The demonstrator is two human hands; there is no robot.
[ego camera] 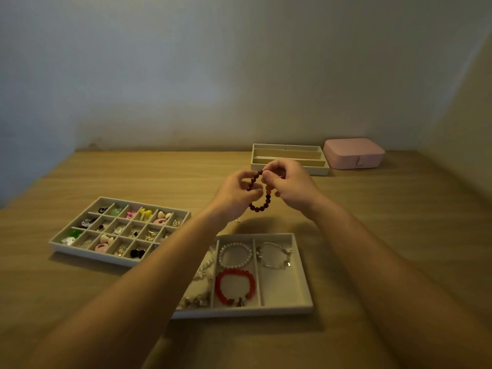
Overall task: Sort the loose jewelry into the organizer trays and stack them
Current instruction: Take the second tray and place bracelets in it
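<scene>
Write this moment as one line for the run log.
left hand, right hand: hold brown bead bracelet in air | bracelet tray: right compartment has space | stacking: not done

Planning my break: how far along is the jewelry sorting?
Done: the grid tray is largely filled with small pieces; the bracelet tray holds a pearl bracelet, red bracelet and silver bracelet. In hand: left hand and right hand hold a brown bead bracelet. Left: placing it, then stacking the trays, including the far slotted tray.
</scene>
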